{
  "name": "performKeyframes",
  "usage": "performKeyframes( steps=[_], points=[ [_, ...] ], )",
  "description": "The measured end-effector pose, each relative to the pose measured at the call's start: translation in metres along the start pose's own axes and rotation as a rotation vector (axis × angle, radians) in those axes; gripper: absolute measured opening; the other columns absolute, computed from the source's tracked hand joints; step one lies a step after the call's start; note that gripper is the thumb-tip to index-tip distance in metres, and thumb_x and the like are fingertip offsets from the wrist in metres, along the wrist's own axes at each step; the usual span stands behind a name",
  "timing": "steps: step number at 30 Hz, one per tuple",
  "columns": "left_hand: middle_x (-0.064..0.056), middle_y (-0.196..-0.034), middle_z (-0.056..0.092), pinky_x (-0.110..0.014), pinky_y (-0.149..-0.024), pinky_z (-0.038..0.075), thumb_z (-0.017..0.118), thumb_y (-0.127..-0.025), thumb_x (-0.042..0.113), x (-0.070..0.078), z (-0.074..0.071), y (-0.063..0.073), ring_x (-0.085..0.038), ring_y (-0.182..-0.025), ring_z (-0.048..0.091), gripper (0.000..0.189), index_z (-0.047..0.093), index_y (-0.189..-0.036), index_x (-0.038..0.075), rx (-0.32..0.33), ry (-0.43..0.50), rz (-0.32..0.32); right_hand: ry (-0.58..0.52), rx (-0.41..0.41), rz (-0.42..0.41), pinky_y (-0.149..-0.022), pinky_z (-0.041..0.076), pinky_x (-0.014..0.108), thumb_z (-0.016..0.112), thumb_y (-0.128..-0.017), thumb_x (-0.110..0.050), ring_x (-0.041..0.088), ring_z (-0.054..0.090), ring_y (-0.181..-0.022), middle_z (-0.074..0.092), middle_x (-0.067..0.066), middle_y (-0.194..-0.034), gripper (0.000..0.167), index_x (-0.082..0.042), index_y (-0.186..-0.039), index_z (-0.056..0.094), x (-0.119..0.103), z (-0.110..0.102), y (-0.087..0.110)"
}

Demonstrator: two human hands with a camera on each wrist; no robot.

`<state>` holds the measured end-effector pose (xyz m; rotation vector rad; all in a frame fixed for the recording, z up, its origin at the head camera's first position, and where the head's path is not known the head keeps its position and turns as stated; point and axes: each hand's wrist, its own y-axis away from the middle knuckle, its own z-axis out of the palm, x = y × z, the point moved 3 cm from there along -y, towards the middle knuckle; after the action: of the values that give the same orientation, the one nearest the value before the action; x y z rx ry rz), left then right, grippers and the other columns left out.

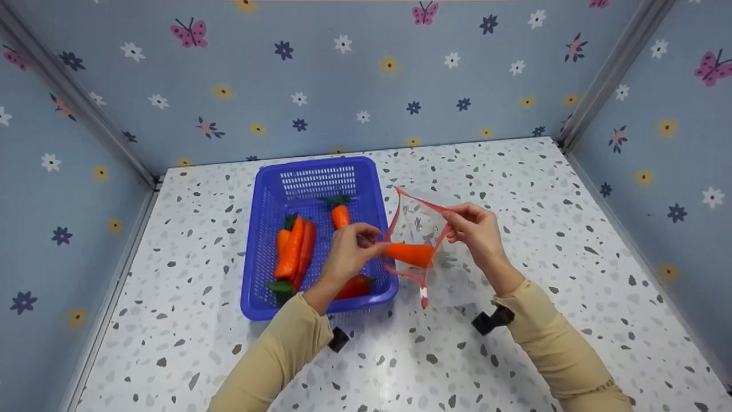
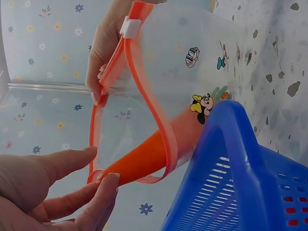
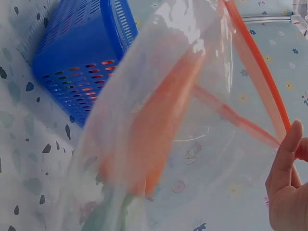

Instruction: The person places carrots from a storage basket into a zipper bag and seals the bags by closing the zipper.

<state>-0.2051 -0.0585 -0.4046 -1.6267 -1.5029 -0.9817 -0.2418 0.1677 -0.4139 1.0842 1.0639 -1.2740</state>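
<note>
An orange carrot (image 1: 409,253) lies partly inside a clear zip bag (image 2: 183,62) with a red-orange rim and a white slider. At its narrow end, the fingers of my left hand (image 1: 350,252) hold the carrot at the bag's mouth. My right hand (image 1: 476,232) pinches the far side of the rim, and the mouth gapes wide. Through the plastic, the right wrist view shows the carrot's thick end and a blurred green top (image 3: 108,211). Cartoon prints mark the bag. Left of it stands a blue basket (image 1: 249,274), below my left hand.
Inside the basket are several orange carrots (image 1: 294,249) with green tops, and a red pepper-like vegetable (image 1: 354,286) partly behind my left arm. The speckled table (image 1: 543,217) meets flowered panels (image 1: 343,74) at the back and sides. Black wrist mounts (image 1: 493,320) hang below both sleeves.
</note>
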Motion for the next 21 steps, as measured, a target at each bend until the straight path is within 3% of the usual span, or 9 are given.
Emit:
performKeyframes(
  steps=[8,15,21],
  points=[
    [-0.008,-0.086,0.063,-0.028,-0.073,0.048,0.066,-0.080,0.011,-0.010,-0.005,-0.001,-0.020,-0.076,0.057,0.019,0.064,-0.095,-0.001,0.065,0.032,0.097,-0.063,0.049,-0.011,-0.048,0.048,0.022,0.065,-0.080,-0.010,0.013,0.052,-0.049,0.056,0.008,-0.066,0.008,-0.003,-0.083,0.063,-0.006,-0.003,0.002],
    [-0.010,-0.087,0.063,-0.032,-0.073,0.049,0.064,-0.081,0.008,-0.027,-0.012,-0.001,-0.020,-0.077,0.058,0.016,0.065,-0.093,-0.001,0.076,0.015,0.153,-0.128,0.050,-0.057,-0.046,0.047,0.021,0.064,-0.081,-0.007,0.013,0.052,-0.048,0.056,0.008,-0.067,0.005,-0.001,-0.081,0.062,-0.010,-0.003,0.004],
    [-0.008,-0.086,0.063,-0.030,-0.072,0.049,0.064,-0.081,0.008,-0.051,-0.013,0.001,-0.019,-0.075,0.057,0.018,0.064,-0.096,-0.001,0.003,-0.038,0.177,-0.128,0.040,-0.050,-0.047,0.047,0.021,0.060,-0.083,-0.005,0.013,0.052,-0.048,0.056,0.008,-0.066,0.004,-0.004,-0.082,0.063,-0.010,-0.004,0.005]
  ],
)
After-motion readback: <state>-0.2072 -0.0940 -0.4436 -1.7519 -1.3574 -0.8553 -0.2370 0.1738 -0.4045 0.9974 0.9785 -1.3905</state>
